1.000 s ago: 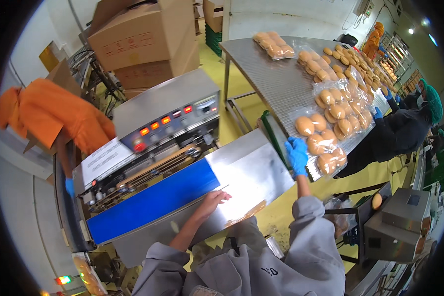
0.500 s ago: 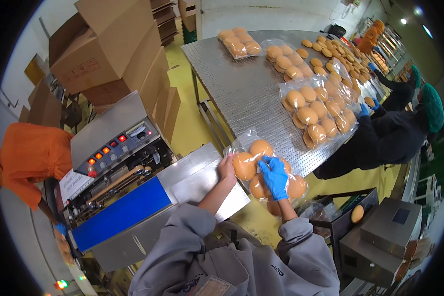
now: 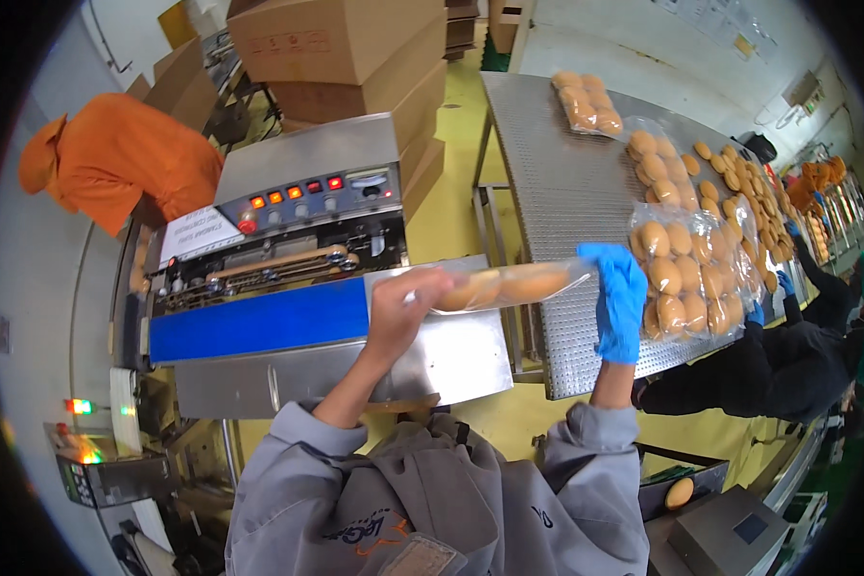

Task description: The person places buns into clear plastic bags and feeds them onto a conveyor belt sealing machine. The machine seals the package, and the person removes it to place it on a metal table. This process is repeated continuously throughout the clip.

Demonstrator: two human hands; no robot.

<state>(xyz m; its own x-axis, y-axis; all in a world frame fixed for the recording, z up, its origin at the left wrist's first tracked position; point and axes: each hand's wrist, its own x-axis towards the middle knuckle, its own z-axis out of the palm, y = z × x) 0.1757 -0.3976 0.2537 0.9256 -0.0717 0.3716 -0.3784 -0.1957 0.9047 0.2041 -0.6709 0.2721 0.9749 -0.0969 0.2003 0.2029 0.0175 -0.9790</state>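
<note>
Stretched between my hands is a clear plastic bag of buns (image 3: 523, 283), held about level above the metal end plate of the sealing machine. My bare left hand (image 3: 400, 312) is closed on the bag's left end. My right hand (image 3: 616, 305), in a blue glove, grips its right end near the perforated table's edge. The bag is seen edge-on, so most of its buns are hidden. Just left of my left hand runs the machine's blue conveyor belt (image 3: 259, 324), below a panel of lit buttons (image 3: 296, 196).
The perforated metal table (image 3: 547, 182) bears filled bun bags (image 3: 682, 274) and many loose buns (image 3: 739, 182). Cardboard boxes (image 3: 346, 48) are stacked behind the machine. A person in orange (image 3: 130, 158) bends at the far left; people in dark clothes (image 3: 778, 360) work at the right.
The bag has risen from flat to edge-on over the machine's end plate. My right hand went from lying on the buns to gripping the bag's right end. My view turned right.
</note>
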